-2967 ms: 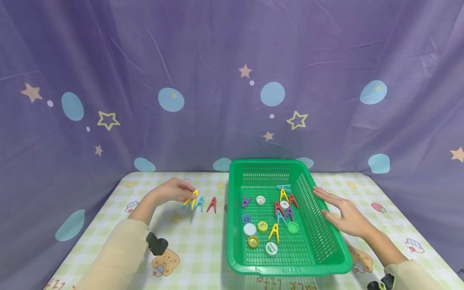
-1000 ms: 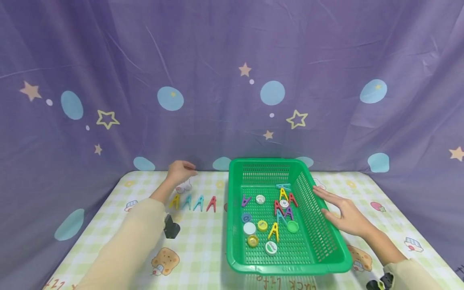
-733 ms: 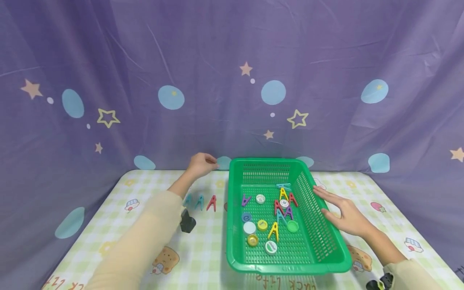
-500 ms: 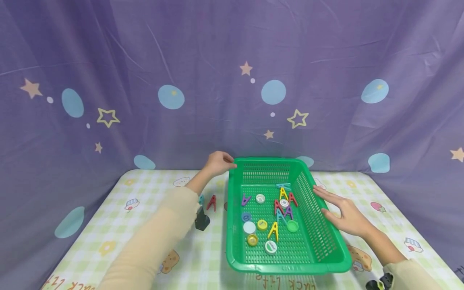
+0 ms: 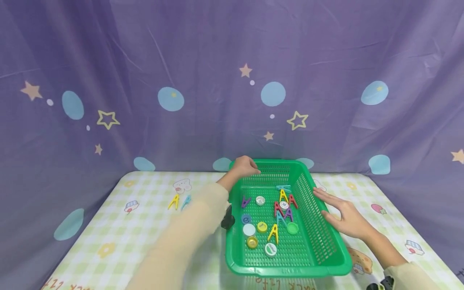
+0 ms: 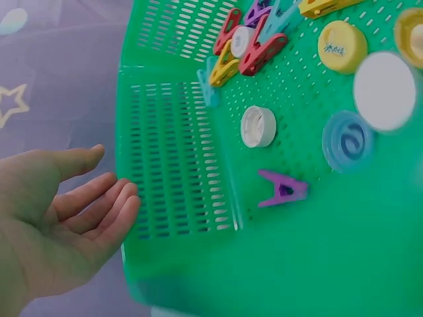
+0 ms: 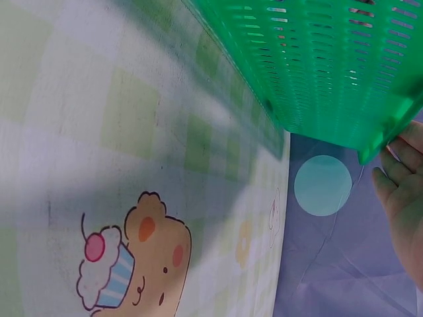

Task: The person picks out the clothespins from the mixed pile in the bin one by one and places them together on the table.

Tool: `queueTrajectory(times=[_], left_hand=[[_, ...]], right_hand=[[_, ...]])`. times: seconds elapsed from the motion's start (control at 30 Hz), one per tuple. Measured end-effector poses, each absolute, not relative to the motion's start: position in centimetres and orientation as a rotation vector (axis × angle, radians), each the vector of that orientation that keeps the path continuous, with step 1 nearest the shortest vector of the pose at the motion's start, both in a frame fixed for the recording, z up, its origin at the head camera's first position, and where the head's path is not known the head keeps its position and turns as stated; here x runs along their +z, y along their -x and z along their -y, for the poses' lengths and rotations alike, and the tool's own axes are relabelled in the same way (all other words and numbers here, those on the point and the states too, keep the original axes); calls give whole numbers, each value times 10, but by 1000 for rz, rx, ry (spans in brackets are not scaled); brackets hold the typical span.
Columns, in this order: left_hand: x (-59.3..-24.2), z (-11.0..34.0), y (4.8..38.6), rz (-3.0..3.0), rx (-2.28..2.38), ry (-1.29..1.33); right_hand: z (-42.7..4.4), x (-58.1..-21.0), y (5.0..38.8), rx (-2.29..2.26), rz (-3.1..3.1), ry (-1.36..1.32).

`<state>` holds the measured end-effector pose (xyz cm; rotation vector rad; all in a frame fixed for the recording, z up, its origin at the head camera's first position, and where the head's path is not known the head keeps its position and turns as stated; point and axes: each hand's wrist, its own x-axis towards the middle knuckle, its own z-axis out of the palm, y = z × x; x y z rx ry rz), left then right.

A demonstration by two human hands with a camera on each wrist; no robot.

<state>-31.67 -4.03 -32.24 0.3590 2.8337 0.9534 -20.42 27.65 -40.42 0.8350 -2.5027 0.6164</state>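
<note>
Over the back left corner of the green basket (image 5: 290, 270) hovers my left hand (image 5: 243, 168). In the left wrist view this hand (image 6: 73, 218) holds nothing, its fingers relaxed. The nearest things below it are a purple clip (image 6: 285, 189) and a white cap (image 6: 258, 127). My right hand (image 5: 346, 217) rests with extended fingers on the basket's right rim; the right wrist view shows the hand (image 7: 403, 191) at that rim. Inside the basket lie several clips, among them a yellow clip (image 5: 273, 233), and several caps, among them a green cap (image 5: 292, 228).
On the checked tablecloth (image 5: 119, 241) left of the basket lie a yellow clip (image 5: 174, 201) and a blue clip (image 5: 186, 201). My left sleeve (image 5: 188, 229) covers part of the cloth beside the basket. A purple curtain (image 5: 217, 121) hangs behind the table.
My left hand let go of a yellow clip, which now lies left of the blue one, then moved right from there to above the basket. My right hand has stayed on the rim.
</note>
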Motion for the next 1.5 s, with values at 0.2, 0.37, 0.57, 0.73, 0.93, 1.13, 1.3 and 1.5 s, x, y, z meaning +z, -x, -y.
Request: queueTrajectory(times=[0.2,0.37,0.57,0.73,0.93,1.13,1.3,1.5], left_hand=[[-343,13,329,-2814,859,-296],[-370,-3,352,-2789,807,-238],[-404,-14,370,-2807,807,-232],[-390,-23,335,-2770,874,-143],[-395,-39,319,-2762,882,-208],[-403,-54,314,-2791,928,-183],[-407,-60,312,-2837,955,-91],[-410,-66,314,-2862,899,-30]], right_hand=[[-279,-407,202,597,2535,-830],[-279,-405,203,618,2513,-836],[-278,-405,204,634,2510,-832],[-279,-405,204,633,2536,-829],[-279,-405,204,664,2547,-832],[-279,-405,204,641,2543,-848],[-278,-403,206,610,2560,-866],[-282,-405,206,586,2574,-854]])
